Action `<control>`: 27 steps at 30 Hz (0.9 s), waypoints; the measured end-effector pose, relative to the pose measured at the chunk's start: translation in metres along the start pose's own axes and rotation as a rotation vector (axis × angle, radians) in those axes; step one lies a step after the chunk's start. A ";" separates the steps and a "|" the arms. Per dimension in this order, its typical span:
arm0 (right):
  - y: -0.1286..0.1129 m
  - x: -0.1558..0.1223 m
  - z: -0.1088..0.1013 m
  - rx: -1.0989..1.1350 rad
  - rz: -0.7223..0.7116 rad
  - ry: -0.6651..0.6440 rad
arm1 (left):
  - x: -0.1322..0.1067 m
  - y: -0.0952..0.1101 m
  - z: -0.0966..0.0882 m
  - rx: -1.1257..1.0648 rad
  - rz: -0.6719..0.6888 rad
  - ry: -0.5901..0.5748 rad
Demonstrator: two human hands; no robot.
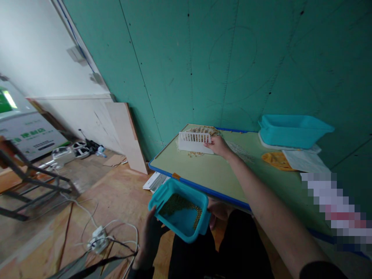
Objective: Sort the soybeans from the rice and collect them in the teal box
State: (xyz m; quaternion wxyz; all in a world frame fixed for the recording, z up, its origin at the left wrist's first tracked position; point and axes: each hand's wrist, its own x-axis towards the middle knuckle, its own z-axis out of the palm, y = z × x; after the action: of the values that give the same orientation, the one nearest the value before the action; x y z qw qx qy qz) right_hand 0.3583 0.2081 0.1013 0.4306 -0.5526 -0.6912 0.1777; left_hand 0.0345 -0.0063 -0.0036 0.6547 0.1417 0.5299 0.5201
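Note:
My left hand (pixel 151 232) grips the near-left edge of a small teal tub (pixel 181 223) held below the table's front edge, over my lap. Small green-yellow beans lie along the tub's bottom and far side. My right hand (pixel 217 146) reaches across the table and holds a white slotted plastic basket (pixel 194 142) by its right end. The basket stands on its side at the far left corner of the table, against a heap of pale beans (pixel 207 131).
The green table (pixel 203 170) has a blue rim. A larger teal tub (pixel 293 130) sits on a white tray at the back right, with a yellow cloth (pixel 274 159) and white paper beside it. A power strip (pixel 97 237) and cables lie on the wooden floor to the left.

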 end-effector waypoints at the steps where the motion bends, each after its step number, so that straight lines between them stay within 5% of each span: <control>1: 0.000 0.000 0.000 0.008 0.022 -0.013 | 0.000 0.000 0.000 -0.002 -0.008 -0.007; 11: -0.002 -0.001 0.005 0.248 0.083 -0.108 | -0.010 0.006 0.008 0.028 0.010 0.034; 27: -0.007 -0.006 0.004 0.185 0.049 -0.085 | -0.013 0.007 0.011 0.019 0.022 0.062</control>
State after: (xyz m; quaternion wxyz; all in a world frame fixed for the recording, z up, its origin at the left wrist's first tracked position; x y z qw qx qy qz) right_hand 0.3513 0.2013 0.1019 0.4454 -0.5192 -0.6757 0.2747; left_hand 0.0411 -0.0103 0.0136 0.6310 0.1375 0.5531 0.5262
